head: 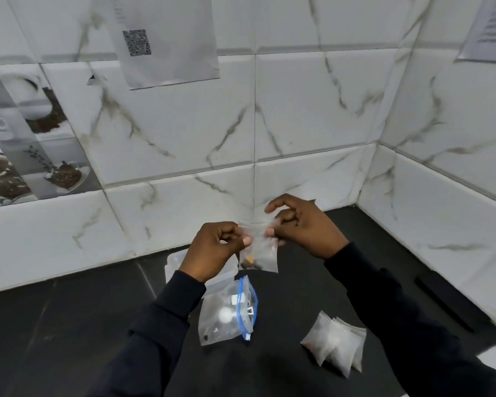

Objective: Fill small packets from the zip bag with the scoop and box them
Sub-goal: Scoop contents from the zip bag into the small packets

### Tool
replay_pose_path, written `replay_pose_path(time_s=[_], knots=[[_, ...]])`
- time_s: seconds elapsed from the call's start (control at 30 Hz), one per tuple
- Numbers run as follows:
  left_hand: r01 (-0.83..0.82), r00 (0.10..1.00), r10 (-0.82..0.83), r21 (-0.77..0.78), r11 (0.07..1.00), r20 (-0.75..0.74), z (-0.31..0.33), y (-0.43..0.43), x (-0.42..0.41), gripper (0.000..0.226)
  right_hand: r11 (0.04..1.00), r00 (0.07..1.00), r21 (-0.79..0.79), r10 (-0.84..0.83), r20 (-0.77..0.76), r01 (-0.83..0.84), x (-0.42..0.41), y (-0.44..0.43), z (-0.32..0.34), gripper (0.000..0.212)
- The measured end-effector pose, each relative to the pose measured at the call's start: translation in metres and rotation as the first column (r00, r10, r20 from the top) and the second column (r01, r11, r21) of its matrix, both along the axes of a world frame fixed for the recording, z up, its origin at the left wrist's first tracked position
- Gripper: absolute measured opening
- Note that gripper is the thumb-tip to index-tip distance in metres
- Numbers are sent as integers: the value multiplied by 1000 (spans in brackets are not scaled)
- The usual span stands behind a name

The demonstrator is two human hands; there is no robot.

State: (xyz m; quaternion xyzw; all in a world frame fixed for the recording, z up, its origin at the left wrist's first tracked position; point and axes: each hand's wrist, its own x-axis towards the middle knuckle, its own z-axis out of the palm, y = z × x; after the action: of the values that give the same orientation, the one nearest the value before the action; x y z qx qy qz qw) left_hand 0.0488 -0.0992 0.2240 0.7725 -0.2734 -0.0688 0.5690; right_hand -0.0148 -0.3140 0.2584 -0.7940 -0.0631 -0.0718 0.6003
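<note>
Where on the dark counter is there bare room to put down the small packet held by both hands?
The widest bare patch of counter lies left of the zip bag, toward the tiled wall. A narrower strip runs between the zip bag and the pile of packets. It is crowded under the left hand, where clear bags lie behind the zip bag.

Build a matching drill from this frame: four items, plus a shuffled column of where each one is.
Items
1. small packet
2. zip bag
3. packet pile
4. QR sheet

Places
a. hanging on the tiled wall
b. pinched at its top between left hand and right hand
c. lying mid-counter, blue seal showing
d. heaped at the counter's right

Pairs: 1-b, 2-c, 3-d, 4-a
</note>
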Motion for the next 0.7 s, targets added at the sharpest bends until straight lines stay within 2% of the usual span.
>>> replay_pose_path(time_s=[0.07, 0.13, 0.2, 0.27, 0.33, 0.43, 0.53, 0.6, 0.7], knots=[[0, 1000, 0, -37, 999, -13, 0, -14, -3, 7, 996, 995, 13, -94, -19, 94, -7, -6, -11, 31], [13, 999, -15, -58, 998, -46, -6, -35, -6, 9, 984, 984, -23, -175, -34, 174, -19, -18, -31, 22], [41, 989, -52, -75, 996, -140, -18, -51, -13, 6, 959, 957, 15, -282, -65, 283, -32, -29, -53, 21], [167, 959, -166, -13, 986, -232, -42, -68, -23, 6, 918, 912, 58, -379, -157, 391, -52, -40, -80, 23], [270, 921, -222, 113, 956, -322, -81, -85, -34, 16, 885, 858, 87, -413, -307, 457, -71, -47, -113, 23], [298, 848, -125, 269, 916, -514, -143, -105, -53, 21, 826, 706, 21, -467, -533, 563, -96, -50, -170, 20], [328, 713, -16, 313, 891, -701, -190, -116, -72, 19, 783, 581, 12, -451, -678, 622, -115, -46, -216, 19], [324, 666, 37, 334, 885, -745, -212, -122, -78, 19, 750, 529, 5, -462, -712, 661, -120, -43, -237, 17], [286, 702, 74, 375, 882, -708, -225, -136, -80, 21, 681, 452, -100, -582, -676, 725, -118, -48, -254, 18]])
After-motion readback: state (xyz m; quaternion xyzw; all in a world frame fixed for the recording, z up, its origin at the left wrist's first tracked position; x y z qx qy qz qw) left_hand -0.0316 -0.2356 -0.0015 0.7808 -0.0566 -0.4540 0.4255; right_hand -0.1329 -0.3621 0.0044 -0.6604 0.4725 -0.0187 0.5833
